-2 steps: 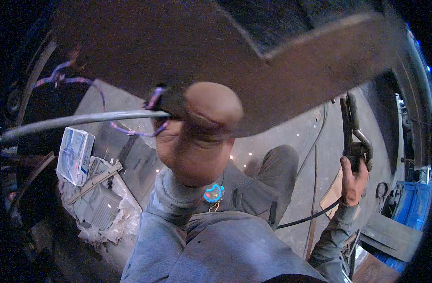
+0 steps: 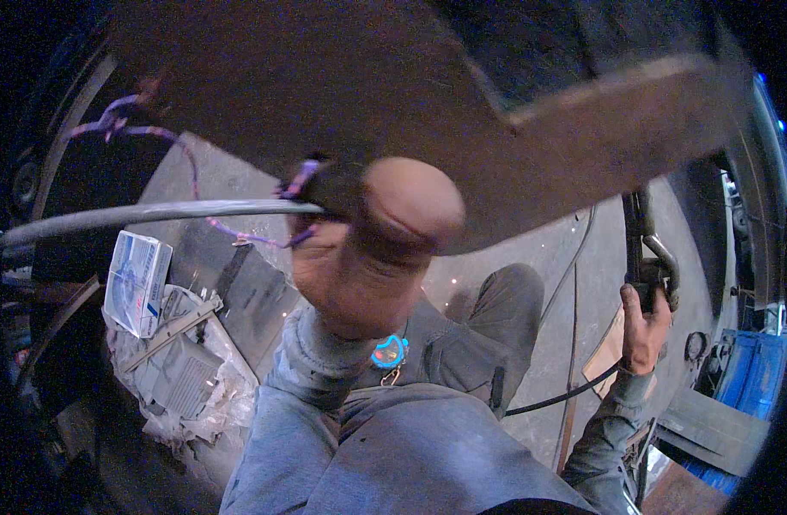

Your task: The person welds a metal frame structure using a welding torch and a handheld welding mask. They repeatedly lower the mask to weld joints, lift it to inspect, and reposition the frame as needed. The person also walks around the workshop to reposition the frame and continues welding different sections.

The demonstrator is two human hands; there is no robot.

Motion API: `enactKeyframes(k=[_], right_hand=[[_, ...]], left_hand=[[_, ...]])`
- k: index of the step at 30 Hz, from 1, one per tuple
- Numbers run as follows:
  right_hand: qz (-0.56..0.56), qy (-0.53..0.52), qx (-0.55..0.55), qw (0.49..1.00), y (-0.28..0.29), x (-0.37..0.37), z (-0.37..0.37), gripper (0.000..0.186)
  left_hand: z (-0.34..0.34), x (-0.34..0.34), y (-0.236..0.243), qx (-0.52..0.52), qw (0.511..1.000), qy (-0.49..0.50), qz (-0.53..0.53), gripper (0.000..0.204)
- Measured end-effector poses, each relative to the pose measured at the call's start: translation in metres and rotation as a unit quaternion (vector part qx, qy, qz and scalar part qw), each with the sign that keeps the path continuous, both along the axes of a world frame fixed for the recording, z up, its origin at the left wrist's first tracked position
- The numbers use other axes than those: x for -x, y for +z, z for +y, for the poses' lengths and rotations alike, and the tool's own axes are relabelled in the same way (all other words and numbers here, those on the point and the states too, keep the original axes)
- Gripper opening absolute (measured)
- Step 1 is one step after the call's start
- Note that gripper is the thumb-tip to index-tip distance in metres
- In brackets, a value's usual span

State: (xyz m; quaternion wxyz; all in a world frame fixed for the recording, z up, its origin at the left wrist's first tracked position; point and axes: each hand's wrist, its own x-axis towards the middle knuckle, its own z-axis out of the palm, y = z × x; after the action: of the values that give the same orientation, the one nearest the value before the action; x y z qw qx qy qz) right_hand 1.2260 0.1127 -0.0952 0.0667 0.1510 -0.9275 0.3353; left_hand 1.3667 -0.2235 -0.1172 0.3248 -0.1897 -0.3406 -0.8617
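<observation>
Close to the camera, my left hand (image 2: pixel 367 249) is closed in a fist at the lower edge of a large brown sheet (image 2: pixel 325 94). A dark part under its fingers joins the sheet; its shape is mostly hidden. From that fist a grey rod (image 2: pixel 170 210) runs out to the left. A purple cord (image 2: pixel 187 159) loops from the sheet to the hand. Off to the right, my right hand (image 2: pixel 647 330) is wrapped round a black-handled tool (image 2: pixel 647 270) with a bent metal tube. A black cable (image 2: pixel 565 399) runs from near that hand.
A blue-and-white box (image 2: pixel 137 283) rests at left on a plastic-wrapped grey object (image 2: pixel 183 378). Blue metalwork (image 2: pixel 758 365) and a grey plate (image 2: pixel 711 429) stand at right. Cables trail over the grey floor (image 2: pixel 599 283), where a few bright specks show. A blue-rimmed round thing (image 2: pixel 389 352) hangs at my waist.
My left hand and the brown sheet have shifted slightly right and down, with some blur. Fewer bright specks show on the floor. My right hand stays put.
</observation>
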Motion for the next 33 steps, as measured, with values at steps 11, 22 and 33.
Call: enactKeyframes(k=[11, 22, 33], right_hand=[[0.024, 0.036, 0.037, 0.998, -0.017, 0.008, 0.026, 0.025], [0.009, 0.019, 0.039, 0.999, -0.011, 0.001, 0.012, 0.023], [-0.004, 0.000, 0.032, 0.999, -0.010, 0.001, 0.013, 0.022]], left_hand=[[0.025, 0.021, 0.023, 0.105, 0.991, -0.080, 0.024, 0.064], [0.032, 0.018, 0.021, 0.084, 0.995, -0.061, 0.010, 0.066], [0.025, 0.023, 0.023, 0.117, 0.990, -0.065, 0.047, 0.061]])
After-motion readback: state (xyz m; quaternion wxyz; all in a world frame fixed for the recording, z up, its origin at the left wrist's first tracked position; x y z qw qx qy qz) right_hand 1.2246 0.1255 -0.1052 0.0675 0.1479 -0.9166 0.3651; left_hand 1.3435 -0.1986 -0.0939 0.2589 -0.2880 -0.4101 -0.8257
